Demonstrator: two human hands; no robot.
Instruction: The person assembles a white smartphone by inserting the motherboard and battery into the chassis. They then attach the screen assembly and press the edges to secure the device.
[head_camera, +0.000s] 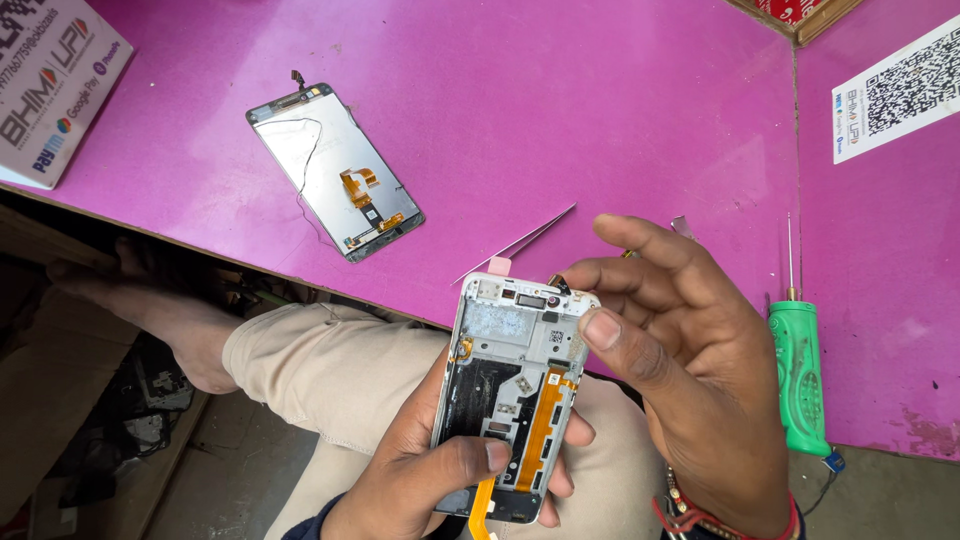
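My left hand (430, 480) grips an opened white phone frame (510, 385) from below, thumb lying across its lower half. Orange flex cables run down the frame's inside. My right hand (680, 370) is at the frame's top right corner, thumb pressed on its edge and fingers spread above it. A small pink piece (499, 265) sits at the frame's top edge. On the pink table (560, 110) beyond lies a detached phone screen (335, 172), face down, with an orange flex cable on its back.
Metal tweezers (520, 242) lie on the table just above the frame. A green-handled screwdriver (800, 370) lies at the right. A printed code sheet (897, 90) is at the far right, a white box (55, 85) at the far left. My bent knee in beige trousers (330, 370) is below the table edge.
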